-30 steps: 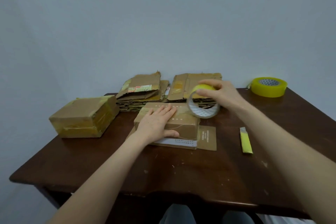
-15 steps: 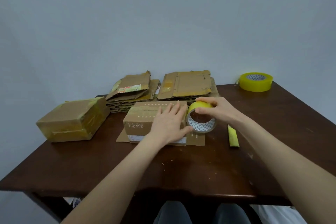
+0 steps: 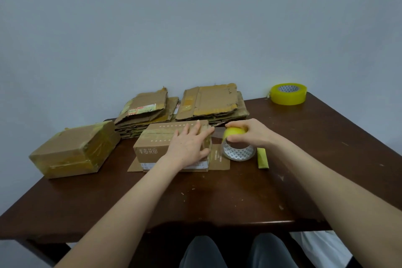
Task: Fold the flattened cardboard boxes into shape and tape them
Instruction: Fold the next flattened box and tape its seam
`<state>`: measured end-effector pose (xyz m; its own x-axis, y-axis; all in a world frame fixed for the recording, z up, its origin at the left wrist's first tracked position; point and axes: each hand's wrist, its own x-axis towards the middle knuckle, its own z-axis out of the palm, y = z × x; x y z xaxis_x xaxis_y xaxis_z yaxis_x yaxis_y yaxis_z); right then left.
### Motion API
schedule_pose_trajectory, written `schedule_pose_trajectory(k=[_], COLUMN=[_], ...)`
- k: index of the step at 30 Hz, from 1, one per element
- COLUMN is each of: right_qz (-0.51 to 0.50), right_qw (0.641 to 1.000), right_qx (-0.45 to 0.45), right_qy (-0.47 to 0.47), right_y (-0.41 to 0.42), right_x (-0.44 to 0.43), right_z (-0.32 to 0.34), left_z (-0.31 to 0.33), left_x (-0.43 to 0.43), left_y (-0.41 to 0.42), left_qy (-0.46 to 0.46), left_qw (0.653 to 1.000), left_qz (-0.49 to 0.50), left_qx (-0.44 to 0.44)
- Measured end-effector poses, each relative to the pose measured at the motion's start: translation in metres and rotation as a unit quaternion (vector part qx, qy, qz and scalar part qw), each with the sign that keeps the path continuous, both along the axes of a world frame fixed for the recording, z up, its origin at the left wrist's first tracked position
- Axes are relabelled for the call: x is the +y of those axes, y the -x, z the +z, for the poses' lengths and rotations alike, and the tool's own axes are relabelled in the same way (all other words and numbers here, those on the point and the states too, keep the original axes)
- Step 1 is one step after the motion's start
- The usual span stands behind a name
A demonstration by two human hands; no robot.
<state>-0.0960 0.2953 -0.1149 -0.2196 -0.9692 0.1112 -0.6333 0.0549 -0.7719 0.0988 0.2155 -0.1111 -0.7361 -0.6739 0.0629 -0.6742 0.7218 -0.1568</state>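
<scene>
A small folded cardboard box (image 3: 156,143) with white printed characters on its front stands mid-table, one flap lying flat to its right. My left hand (image 3: 191,148) lies flat on the box's right end, fingers straight, pressing down. My right hand (image 3: 250,135) grips a yellow tape roll (image 3: 238,147) just right of the box, with a clear strip of tape stretched from the roll to the box top. Two stacks of flattened cardboard boxes (image 3: 208,102) lie behind the box.
A taped-up box (image 3: 74,150) sits at the table's left. A second yellow tape roll (image 3: 288,93) lies at the far right corner. A yellow-green utility knife (image 3: 262,158) lies right of the held roll. The dark wooden table (image 3: 239,198) ends near my knees.
My right hand brought the tape roll down from above the box to its right side and drew a strip of tape out. My left hand slid toward the box's right end.
</scene>
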Motion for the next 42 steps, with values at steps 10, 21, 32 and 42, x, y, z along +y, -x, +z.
schedule_pose_trajectory(k=[10,21,32,42], right_qz=[-0.237,-0.304,-0.055,-0.104], right_qw=[0.965,0.938,0.916,0.993], right_qx=[0.082,0.018,-0.380,0.016], right_qy=[-0.081,-0.166,0.117,-0.053], right_y=[0.030,0.008,-0.047,-0.013], right_x=[0.040,0.045,0.022,-0.002], right_z=[-0.003,-0.026,0.045,0.010], left_z=[0.004,0.004,0.051,0.029], left_x=[0.001,0.005,0.043,0.029], left_y=[0.002,-0.002,0.029,0.020], left_qy=[-0.008,-0.029,-0.209,-0.091], left_qw=[1.000,0.999,0.887,0.899], left_qz=[0.009,0.023,-0.008,0.087], left_qx=[0.000,0.012,0.412,0.419])
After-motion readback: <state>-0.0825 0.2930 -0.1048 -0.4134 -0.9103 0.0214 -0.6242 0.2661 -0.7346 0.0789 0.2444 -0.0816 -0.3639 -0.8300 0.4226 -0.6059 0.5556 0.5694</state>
